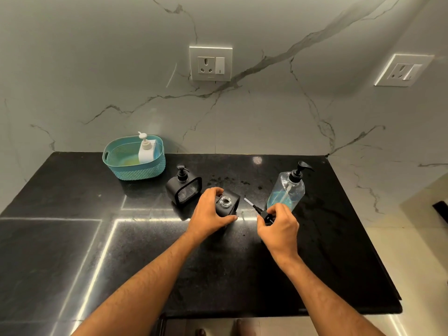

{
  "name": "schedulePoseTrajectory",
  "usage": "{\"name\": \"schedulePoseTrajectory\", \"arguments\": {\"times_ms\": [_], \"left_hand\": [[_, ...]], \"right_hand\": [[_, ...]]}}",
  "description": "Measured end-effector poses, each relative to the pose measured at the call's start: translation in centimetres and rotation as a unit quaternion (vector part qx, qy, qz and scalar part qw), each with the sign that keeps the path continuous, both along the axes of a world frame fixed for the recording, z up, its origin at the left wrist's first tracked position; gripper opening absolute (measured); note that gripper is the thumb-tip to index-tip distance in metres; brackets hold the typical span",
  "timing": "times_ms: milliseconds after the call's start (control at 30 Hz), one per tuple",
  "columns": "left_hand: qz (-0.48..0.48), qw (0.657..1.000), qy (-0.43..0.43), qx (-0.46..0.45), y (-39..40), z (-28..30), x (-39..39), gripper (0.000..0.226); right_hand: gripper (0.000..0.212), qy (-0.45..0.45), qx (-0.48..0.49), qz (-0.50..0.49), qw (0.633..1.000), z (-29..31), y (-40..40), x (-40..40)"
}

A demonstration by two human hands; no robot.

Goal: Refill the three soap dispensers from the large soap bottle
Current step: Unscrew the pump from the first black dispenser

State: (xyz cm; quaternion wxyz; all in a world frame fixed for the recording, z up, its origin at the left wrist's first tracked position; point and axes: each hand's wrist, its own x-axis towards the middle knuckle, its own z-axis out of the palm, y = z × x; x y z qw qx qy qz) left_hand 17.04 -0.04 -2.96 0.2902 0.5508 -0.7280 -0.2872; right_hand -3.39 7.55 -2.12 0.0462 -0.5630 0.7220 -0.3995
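the left hand (210,209) is wrapped around a small black dispenser (228,204) near the middle of the tabletop (97,251), its glass neck open and uncapped, while the right hand (278,226) pinches the removed pump head (263,215), whose thin dip tube sticks out up and to the left. the large soap bottle (287,190) stands just behind the right hand, clear plastic with blue liquid filling only its lower part, black pump on top. it looks light enough for one hand but likely slick and a bit squashy, so a grip around the mid-body seems safest, with the pump unscrewed by its collar first. the open dispenser is small and boxy, probably easy to tip, so holding it while pouring into that narrow mouth seems wise. a second black dispenser (183,189) stands just to the left, capped, and a white dispenser (146,149) sits in a teal basket (135,170) at the back. the tabletop is polished black stone, glossy with light streaks, so drips would be slippery. behind it rises a marble-veined wall with a socket plate (210,63).
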Motion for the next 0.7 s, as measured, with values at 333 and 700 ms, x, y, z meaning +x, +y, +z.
{"name": "schedulePoseTrajectory", "arguments": {"times_ms": [333,700], "left_hand": [[-0.015,1.000,0.000,0.008,0.6,0.6,-0.1,0.106],[-0.054,0.998,-0.013,0.033,0.5,-0.5,0.8,0.125]], "right_hand": [[0.031,-0.002,0.065,-0.002,0.998,-2.7,1.7,-0.4],[0.031,0.018,0.179,0.014,0.983,-3.1,1.9,0.0]]}}
